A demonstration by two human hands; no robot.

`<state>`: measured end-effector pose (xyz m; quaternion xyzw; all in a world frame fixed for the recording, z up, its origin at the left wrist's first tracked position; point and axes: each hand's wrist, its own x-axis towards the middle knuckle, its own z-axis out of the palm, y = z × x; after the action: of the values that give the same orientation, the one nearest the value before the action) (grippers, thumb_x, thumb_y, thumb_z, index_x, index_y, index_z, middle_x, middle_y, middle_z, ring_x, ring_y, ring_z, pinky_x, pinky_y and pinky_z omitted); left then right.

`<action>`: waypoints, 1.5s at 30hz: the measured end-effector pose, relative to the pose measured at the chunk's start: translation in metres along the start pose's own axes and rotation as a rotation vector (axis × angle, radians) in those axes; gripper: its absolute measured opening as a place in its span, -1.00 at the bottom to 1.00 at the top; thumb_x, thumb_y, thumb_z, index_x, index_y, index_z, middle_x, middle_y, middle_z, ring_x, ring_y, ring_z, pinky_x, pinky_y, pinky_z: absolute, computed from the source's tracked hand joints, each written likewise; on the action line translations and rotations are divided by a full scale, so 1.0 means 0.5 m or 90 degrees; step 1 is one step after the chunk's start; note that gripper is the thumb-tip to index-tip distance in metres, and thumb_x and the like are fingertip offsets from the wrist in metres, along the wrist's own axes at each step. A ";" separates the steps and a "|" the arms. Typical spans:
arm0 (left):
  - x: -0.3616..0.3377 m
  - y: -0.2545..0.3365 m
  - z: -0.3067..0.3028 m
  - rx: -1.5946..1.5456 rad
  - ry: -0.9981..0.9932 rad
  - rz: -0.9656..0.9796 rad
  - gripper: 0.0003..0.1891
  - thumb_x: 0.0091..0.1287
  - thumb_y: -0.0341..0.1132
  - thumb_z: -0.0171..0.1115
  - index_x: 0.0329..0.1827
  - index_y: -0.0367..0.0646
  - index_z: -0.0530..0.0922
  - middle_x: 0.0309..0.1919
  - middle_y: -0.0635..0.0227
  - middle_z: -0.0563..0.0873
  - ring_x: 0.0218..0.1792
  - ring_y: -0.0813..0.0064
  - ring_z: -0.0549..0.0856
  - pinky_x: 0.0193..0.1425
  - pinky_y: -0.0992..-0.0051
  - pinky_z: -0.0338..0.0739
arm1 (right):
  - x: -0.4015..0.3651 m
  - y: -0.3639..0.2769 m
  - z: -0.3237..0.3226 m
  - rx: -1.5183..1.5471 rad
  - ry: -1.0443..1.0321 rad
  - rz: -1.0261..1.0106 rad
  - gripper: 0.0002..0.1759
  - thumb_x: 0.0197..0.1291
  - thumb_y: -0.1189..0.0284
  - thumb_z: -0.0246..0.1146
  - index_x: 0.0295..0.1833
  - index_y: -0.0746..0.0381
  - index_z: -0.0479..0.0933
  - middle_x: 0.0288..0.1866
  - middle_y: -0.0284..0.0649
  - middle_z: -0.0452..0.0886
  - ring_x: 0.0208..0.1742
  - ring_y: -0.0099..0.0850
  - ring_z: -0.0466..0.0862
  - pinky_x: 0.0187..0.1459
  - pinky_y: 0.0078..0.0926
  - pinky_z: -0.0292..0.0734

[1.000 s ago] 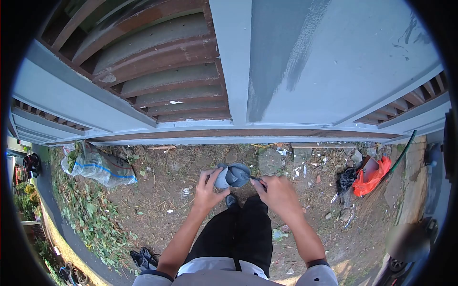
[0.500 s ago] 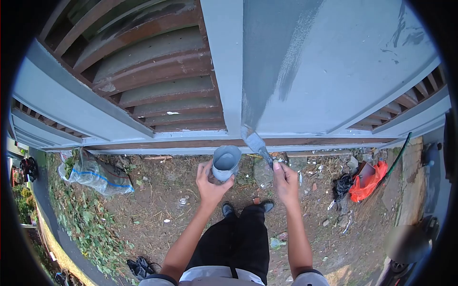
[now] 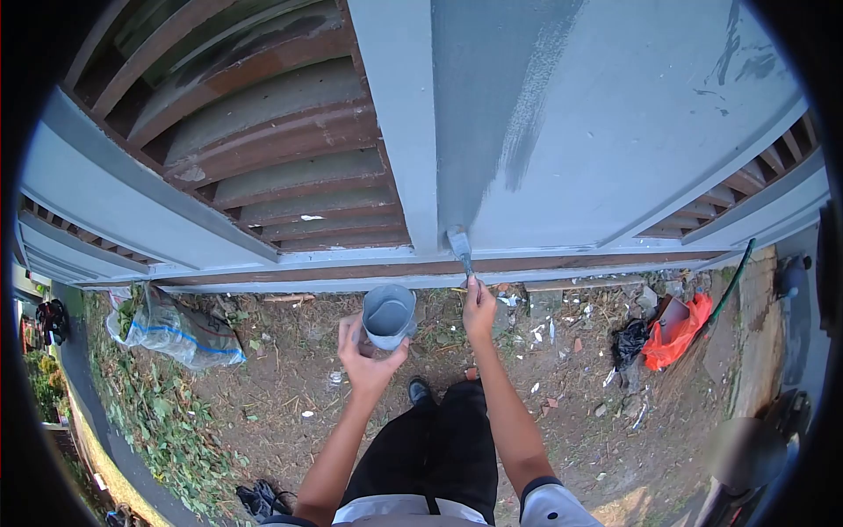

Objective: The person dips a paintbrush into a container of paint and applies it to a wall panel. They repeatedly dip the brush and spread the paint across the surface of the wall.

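Observation:
A small cup of grey paint (image 3: 388, 316) is held in my left hand (image 3: 367, 356), fingers wrapped round its side and its open top facing up. My right hand (image 3: 479, 307) grips a paintbrush (image 3: 459, 244) by the handle. The grey-coated bristles press against the lower left corner of the light blue-grey wall panel (image 3: 597, 132). Wet, darker grey paint (image 3: 474, 114) covers a strip down the panel's left side, with a ragged streaked edge on its right.
Brown louvred slats (image 3: 290, 140) are left of the panel. On the littered soil lie a translucent sack (image 3: 180, 329) at left, an orange plastic bag (image 3: 680, 334) and a black bag (image 3: 630, 342) at right. My shoe (image 3: 420, 389) stands below the cup.
My right hand has moved left and up, bringing the brush more upright into the panel's lower corner. My left hand and the cup have shifted slightly left and down.

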<state>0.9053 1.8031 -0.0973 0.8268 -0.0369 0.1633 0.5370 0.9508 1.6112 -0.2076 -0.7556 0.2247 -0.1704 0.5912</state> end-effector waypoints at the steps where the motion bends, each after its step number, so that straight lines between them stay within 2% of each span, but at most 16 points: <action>1: -0.004 0.000 -0.006 0.021 0.001 0.005 -0.37 -0.20 -0.46 0.51 0.04 -0.37 0.49 -0.10 0.22 0.46 -0.12 0.38 0.62 -0.13 0.49 0.61 | -0.011 0.020 -0.003 -0.031 0.008 0.046 -0.59 0.37 0.17 0.07 -0.23 0.31 0.60 -0.71 -0.33 0.31 -0.61 -0.60 0.28 -0.55 -0.49 0.23; 2: -0.013 0.007 -0.015 0.023 0.000 -0.056 -0.40 -0.19 -0.45 0.51 0.00 -0.36 0.50 -0.10 0.21 0.46 -0.12 0.38 0.62 -0.11 0.46 0.60 | -0.023 0.041 -0.006 -0.062 0.017 0.094 -0.55 0.37 0.14 0.06 -0.23 0.32 0.60 -0.71 -0.27 0.34 -0.60 -0.56 0.32 -0.52 -0.44 0.28; 6: -0.047 -0.031 -0.040 0.012 0.009 -0.076 -0.43 -0.17 -0.45 0.51 -0.02 -0.38 0.50 -0.11 0.24 0.45 -0.13 0.39 0.62 -0.12 0.47 0.60 | -0.047 0.098 -0.013 -0.079 0.018 0.102 -0.47 0.39 0.08 0.00 -0.29 0.33 0.61 -0.73 -0.34 0.27 -0.60 -0.59 0.28 -0.54 -0.44 0.21; 8: -0.065 -0.051 -0.052 -0.010 0.015 -0.099 -0.43 -0.16 -0.45 0.51 -0.03 -0.39 0.50 -0.12 0.25 0.44 -0.13 0.39 0.62 -0.12 0.47 0.60 | -0.054 0.059 -0.018 -0.123 -0.016 0.195 -0.47 0.37 0.09 0.01 -0.28 0.36 0.63 -0.63 -0.03 0.51 -0.55 -0.24 0.55 -0.40 -0.26 0.40; 9: -0.071 -0.055 -0.054 -0.032 0.023 -0.119 -0.44 -0.16 -0.46 0.51 -0.03 -0.40 0.50 -0.12 0.26 0.43 -0.12 0.40 0.61 -0.12 0.46 0.60 | -0.054 0.044 -0.013 -0.126 -0.016 0.197 -0.47 0.37 0.09 0.01 -0.28 0.36 0.63 -0.63 -0.03 0.51 -0.55 -0.24 0.55 -0.40 -0.26 0.40; 12: -0.079 -0.055 -0.063 -0.014 0.027 -0.114 -0.45 -0.16 -0.46 0.50 -0.05 -0.40 0.49 -0.11 0.28 0.41 -0.13 0.42 0.61 -0.12 0.48 0.59 | -0.026 -0.040 0.006 -0.235 -0.033 0.230 -0.48 0.35 0.13 -0.02 -0.31 0.35 0.64 -0.43 0.18 0.60 -0.25 0.11 0.63 -0.21 -0.11 0.46; 16: -0.084 -0.063 -0.071 0.009 0.025 -0.122 -0.47 -0.16 -0.46 0.51 -0.08 -0.39 0.48 -0.11 0.30 0.40 -0.14 0.43 0.61 -0.14 0.50 0.58 | 0.021 -0.039 0.048 -0.211 -0.021 0.199 -0.48 0.34 0.14 -0.02 -0.32 0.37 0.64 -0.41 0.20 0.60 -0.22 0.13 0.61 -0.18 -0.10 0.46; 18: -0.083 -0.061 -0.072 0.008 0.027 -0.124 -0.47 -0.16 -0.46 0.51 -0.08 -0.39 0.48 -0.12 0.31 0.40 -0.14 0.43 0.61 -0.15 0.50 0.59 | 0.034 -0.037 0.059 -0.130 0.029 0.178 -0.41 0.36 0.08 0.01 -0.41 0.42 0.56 -0.72 -0.18 0.45 -0.67 -0.31 0.49 -0.54 -0.32 0.36; 21: -0.076 -0.056 -0.075 0.020 0.031 -0.111 -0.46 -0.15 -0.46 0.51 -0.07 -0.38 0.48 -0.12 0.31 0.40 -0.15 0.44 0.60 -0.17 0.50 0.59 | -0.008 -0.196 -0.014 0.074 -0.044 0.256 -0.41 0.41 0.12 -0.03 -0.44 0.42 0.55 -0.72 -0.28 0.41 -0.70 -0.46 0.41 -0.59 -0.40 0.27; 22: -0.077 -0.055 -0.075 0.032 0.030 -0.094 -0.46 -0.15 -0.46 0.51 -0.06 -0.37 0.47 -0.13 0.31 0.40 -0.15 0.44 0.60 -0.18 0.51 0.59 | -0.025 -0.236 -0.032 0.069 -0.047 0.260 -0.41 0.41 0.12 -0.03 -0.44 0.42 0.55 -0.72 -0.28 0.41 -0.70 -0.46 0.41 -0.59 -0.40 0.27; 24: -0.080 -0.059 -0.076 0.039 0.027 -0.109 -0.45 -0.15 -0.46 0.51 -0.06 -0.37 0.47 -0.13 0.31 0.40 -0.15 0.45 0.60 -0.19 0.51 0.59 | -0.046 -0.287 -0.055 0.229 -0.020 0.179 -0.46 0.44 0.15 -0.05 -0.41 0.37 0.50 -0.71 -0.52 0.19 -0.69 -0.73 0.15 -0.65 -0.62 0.02; 29: -0.076 -0.060 -0.078 0.013 0.033 -0.120 -0.45 -0.16 -0.47 0.50 -0.05 -0.37 0.47 -0.13 0.30 0.41 -0.15 0.44 0.61 -0.19 0.51 0.59 | -0.026 -0.242 -0.032 0.258 -0.046 0.045 -0.54 0.45 0.18 -0.05 -0.33 0.33 0.51 -0.70 -0.56 0.19 -0.67 -0.75 0.15 -0.62 -0.66 0.00; 35: -0.077 -0.067 -0.087 0.022 0.044 -0.137 -0.46 -0.17 -0.47 0.50 -0.07 -0.34 0.49 -0.14 0.31 0.42 -0.16 0.46 0.60 -0.19 0.52 0.59 | 0.013 0.042 0.040 0.096 -0.014 0.005 -0.62 0.41 0.24 0.01 -0.28 0.33 0.52 -0.70 -0.42 0.25 -0.61 -0.62 0.24 -0.55 -0.52 0.17; 38: -0.084 -0.083 -0.098 -0.025 0.054 -0.138 -0.48 -0.17 -0.48 0.50 -0.09 -0.34 0.49 -0.14 0.32 0.42 -0.16 0.46 0.60 -0.19 0.52 0.58 | -0.018 0.128 0.055 -0.073 -0.034 0.059 -0.54 0.37 0.15 0.04 -0.31 0.36 0.53 -0.68 -0.17 0.38 -0.58 -0.46 0.40 -0.46 -0.38 0.34; 41: -0.089 -0.080 -0.105 -0.001 0.050 -0.181 -0.48 -0.18 -0.48 0.49 -0.09 -0.34 0.48 -0.14 0.33 0.42 -0.15 0.45 0.60 -0.18 0.51 0.58 | -0.033 0.186 0.062 -0.115 -0.052 0.122 -0.48 0.37 0.10 0.01 -0.36 0.38 0.52 -0.66 -0.07 0.42 -0.57 -0.30 0.44 -0.41 -0.25 0.37; 45: -0.094 -0.098 -0.112 0.023 0.051 -0.179 -0.48 -0.18 -0.50 0.48 -0.09 -0.33 0.48 -0.14 0.34 0.42 -0.14 0.45 0.60 -0.18 0.50 0.60 | -0.035 0.133 0.054 -0.114 -0.040 0.186 -0.41 0.37 0.08 -0.01 -0.43 0.43 0.49 -0.65 -0.03 0.44 -0.56 -0.21 0.46 -0.38 -0.17 0.37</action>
<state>0.8597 1.8686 -0.1341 0.8264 0.1034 0.1200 0.5403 0.9409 1.6297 -0.2785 -0.7695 0.3275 -0.0385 0.5469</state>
